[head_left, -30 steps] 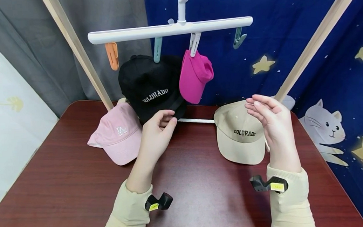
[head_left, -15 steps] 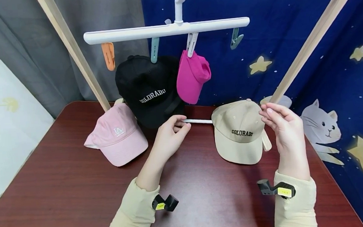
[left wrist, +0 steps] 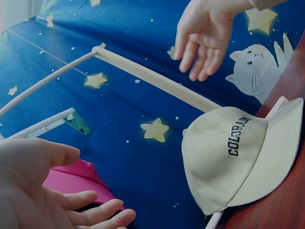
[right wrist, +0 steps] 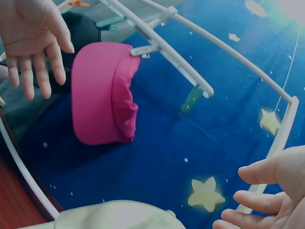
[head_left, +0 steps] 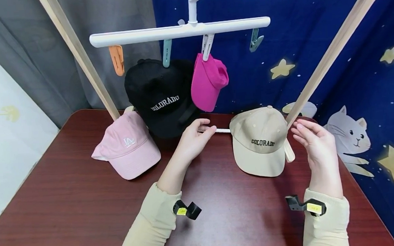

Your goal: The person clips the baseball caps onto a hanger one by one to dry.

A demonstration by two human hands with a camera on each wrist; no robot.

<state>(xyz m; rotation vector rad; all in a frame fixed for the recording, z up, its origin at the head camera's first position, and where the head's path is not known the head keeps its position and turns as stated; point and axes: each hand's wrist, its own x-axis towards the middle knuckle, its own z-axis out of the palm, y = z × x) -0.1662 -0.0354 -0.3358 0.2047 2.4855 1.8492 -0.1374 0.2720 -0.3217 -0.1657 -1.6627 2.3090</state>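
My left hand (head_left: 194, 140) hovers over the table below the black cap (head_left: 162, 98), its fingers relaxed and holding nothing. To the right, my right hand (head_left: 316, 141) is raised beside the beige cap (head_left: 261, 133), a small gap between them, fingers loosely bent. The beige cap sits on the table with its brim toward me. A pink visor cap (head_left: 209, 82) hangs from a white clothespin (head_left: 207, 46), and the black cap hangs from a teal clothespin (head_left: 166, 53). Both clips are on the white hanger (head_left: 180, 31). In the left wrist view both hands show spread, bare fingers.
A light pink cap (head_left: 126, 145) lies on the table (head_left: 69, 208) at the left. An orange clothespin (head_left: 117, 60) and a green clothespin (head_left: 255, 40) on the hanger hold nothing. Wooden rack posts (head_left: 336, 48) rise on both sides, with a white bar (head_left: 223, 130) low between them.
Both hands have moved to the right; the right hand has come away from in front of the beige cap to its right side. The caps have stayed in place.
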